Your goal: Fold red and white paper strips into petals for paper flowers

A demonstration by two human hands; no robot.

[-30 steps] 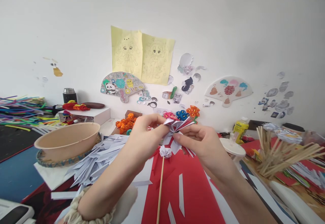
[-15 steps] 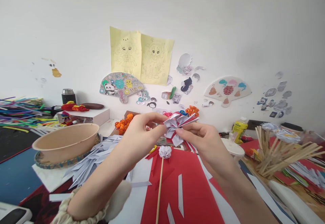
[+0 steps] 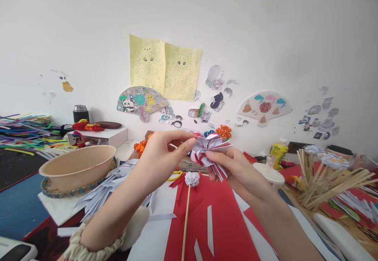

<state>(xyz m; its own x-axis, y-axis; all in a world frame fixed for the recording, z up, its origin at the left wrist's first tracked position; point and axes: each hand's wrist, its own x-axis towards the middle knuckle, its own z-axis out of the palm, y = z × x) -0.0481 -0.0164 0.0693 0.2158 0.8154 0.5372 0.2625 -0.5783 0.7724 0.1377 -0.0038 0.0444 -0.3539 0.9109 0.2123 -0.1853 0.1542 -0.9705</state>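
A folded paper flower [image 3: 209, 147], white with red edges on its petals, is held up in front of me. My right hand [image 3: 238, 170] grips its lower right side, thumb on the near face and fingers behind. At its upper left, my left hand [image 3: 168, 146] pinches a petal between thumb and bent fingers; the fingertips are partly hidden. Below lies a small white paper flower [image 3: 192, 178] on a wooden stick [image 3: 186, 217]. Under it is red paper [image 3: 230, 217], with folded white strips [image 3: 210, 229] on top.
Piled white paper strips [image 3: 113, 186] and a beige bowl [image 3: 78, 166] stand on the left. To the right are a white round-topped stand [image 3: 269, 173], a yellow bottle [image 3: 279, 153] and a bundle of wooden sticks [image 3: 327, 180]. A wall [image 3: 251, 28] with pinned drawings rises behind.
The flower has turned in my hands, its face now more toward me and its red-edged petals fanned to the lower right. My right fingers have shifted beneath it.
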